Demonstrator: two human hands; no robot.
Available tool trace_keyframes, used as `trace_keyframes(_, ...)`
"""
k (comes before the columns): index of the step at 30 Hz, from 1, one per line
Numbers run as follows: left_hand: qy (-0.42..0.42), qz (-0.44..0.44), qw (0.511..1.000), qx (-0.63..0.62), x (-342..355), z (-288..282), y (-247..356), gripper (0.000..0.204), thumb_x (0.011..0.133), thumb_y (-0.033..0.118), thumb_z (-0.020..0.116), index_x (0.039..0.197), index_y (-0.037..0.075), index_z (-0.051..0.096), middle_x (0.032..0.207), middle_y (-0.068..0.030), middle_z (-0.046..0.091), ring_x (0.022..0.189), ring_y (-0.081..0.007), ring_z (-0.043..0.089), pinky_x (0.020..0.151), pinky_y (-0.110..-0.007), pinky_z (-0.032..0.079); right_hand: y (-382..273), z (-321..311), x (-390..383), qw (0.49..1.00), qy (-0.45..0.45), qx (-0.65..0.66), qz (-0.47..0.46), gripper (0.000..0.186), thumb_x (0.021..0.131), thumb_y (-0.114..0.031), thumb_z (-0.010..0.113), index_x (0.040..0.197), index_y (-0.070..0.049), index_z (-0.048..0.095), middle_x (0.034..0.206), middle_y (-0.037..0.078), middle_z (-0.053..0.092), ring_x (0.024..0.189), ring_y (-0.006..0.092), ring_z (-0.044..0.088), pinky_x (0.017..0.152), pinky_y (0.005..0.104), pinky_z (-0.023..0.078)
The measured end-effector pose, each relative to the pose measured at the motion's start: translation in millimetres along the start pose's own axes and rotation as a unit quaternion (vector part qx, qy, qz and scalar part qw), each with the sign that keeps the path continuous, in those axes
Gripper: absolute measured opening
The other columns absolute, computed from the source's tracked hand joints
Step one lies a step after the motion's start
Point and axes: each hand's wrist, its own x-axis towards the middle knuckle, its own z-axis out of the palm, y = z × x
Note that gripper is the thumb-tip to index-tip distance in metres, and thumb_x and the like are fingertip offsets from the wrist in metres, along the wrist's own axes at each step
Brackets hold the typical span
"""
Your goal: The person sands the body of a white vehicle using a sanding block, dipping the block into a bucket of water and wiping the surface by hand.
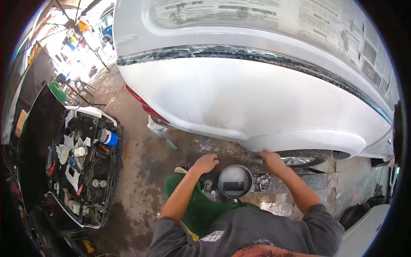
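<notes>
My left hand is held out over my green-clad knee, fingers loosely apart, with nothing visible in it. To its right, my right hand is closed in front of the car's rear wheel. A small greyish piece juts from its fingers; its kind is too blurred to tell. Between and below my hands stands a round grey bucket of cloudy whitish water, with a dark rectangular block in it. Ahead is the car's white rear side panel, with a dull, patchy surface.
Printed paper masks the car window. A dark, wet-looking trim strip runs below it. At the left, an upturned black car part holds tools, rags and a blue can. A clear plastic bag hangs by the red tail light.
</notes>
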Motion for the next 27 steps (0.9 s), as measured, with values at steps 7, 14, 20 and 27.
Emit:
trace_keyframes(7, -0.046, -0.012, 0.999, -0.007, 46, 2, -47, 0.037, 0.098, 0.035, 0.056, 0.114, 0.003, 0.064, 0.12, -0.0233, 0.068, 0.115, -0.044, 0.062, 0.098, -0.053, 0.049, -175, -243, 154, 0.86, 0.338, -0.233, -0.303, 0.043, 0.082, -0.008, 0.063, 0.124, -0.018, 0.067, 0.102, 0.009, 0.063, 0.091, 0.0295, 0.066, 0.077, 0.0426, 0.054)
trace_keyframes(14, 0.035, -0.072, 0.996, -0.043, 47, -8, -81, 0.042, 0.097, 0.036, 0.057, 0.121, 0.003, 0.065, 0.123, -0.0239, 0.068, 0.117, -0.0443, 0.061, 0.098, -0.052, 0.049, -251, -311, 247, 0.752, 0.443, -0.36, -0.331, 0.045, 0.078, -0.008, 0.073, 0.121, -0.016, 0.068, 0.101, 0.004, 0.062, 0.093, 0.0246, 0.066, 0.072, 0.0378, 0.056)
trace_keyframes(20, 0.049, -0.097, 0.993, -0.04, 42, -18, -103, 0.043, 0.097, 0.038, 0.058, 0.121, 0.003, 0.066, 0.123, -0.0242, 0.067, 0.116, -0.0442, 0.062, 0.097, -0.052, 0.049, -267, -324, 230, 0.814, 0.341, -0.403, -0.242, 0.055, 0.082, -0.016, 0.073, 0.136, -0.02, 0.063, 0.096, 0.006, 0.066, 0.086, 0.0257, 0.068, 0.069, 0.0397, 0.056)
trace_keyframes(27, 0.071, -0.069, 0.993, -0.061, 58, -16, -109, 0.047, 0.097, 0.04, 0.059, 0.123, 0.001, 0.064, 0.123, -0.025, 0.068, 0.117, -0.043, 0.062, 0.098, -0.051, 0.048, -272, -346, 234, 0.789, 0.256, -0.507, -0.234, 0.055, 0.094, -0.018, 0.063, 0.148, -0.027, 0.055, 0.072, 0.008, 0.069, 0.065, 0.0269, 0.069, 0.06, 0.04, 0.055)
